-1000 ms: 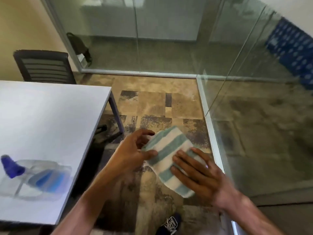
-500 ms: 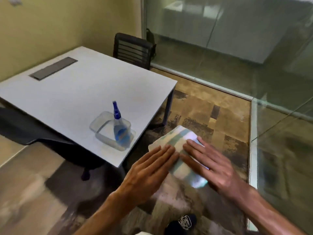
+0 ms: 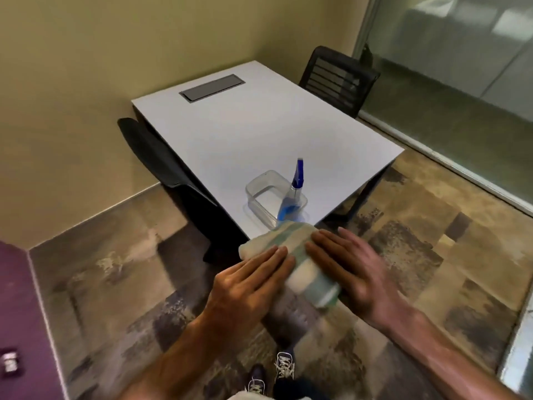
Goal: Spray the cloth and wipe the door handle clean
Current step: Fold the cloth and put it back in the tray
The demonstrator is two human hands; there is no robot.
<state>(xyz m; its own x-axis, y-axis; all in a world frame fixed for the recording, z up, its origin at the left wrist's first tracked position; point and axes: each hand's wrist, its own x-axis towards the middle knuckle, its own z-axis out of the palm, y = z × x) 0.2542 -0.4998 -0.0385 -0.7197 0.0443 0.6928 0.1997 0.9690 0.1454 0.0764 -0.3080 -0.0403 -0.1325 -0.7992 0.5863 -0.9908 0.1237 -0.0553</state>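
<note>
The folded striped cloth point(image 3: 288, 236) is carried in the air just short of the tabletop's point(image 3: 259, 125) near corner; its long axis runs from far left to near right. The left hand point(image 3: 253, 284) and the right hand point(image 3: 352, 272) both lie flat on it, fingers straight; the thumbs are hidden beneath. The spray bottle point(image 3: 291, 200) stands nearly upright in a clear container point(image 3: 259, 183) at the tabletop's near edge, just beyond the cloth's far end; it is straight ahead of both sets of fingertips, neither plainly nearer. Spraying looks like the step in hand; one hand must leave the cloth and reach forward. The door handle is not in view.
</note>
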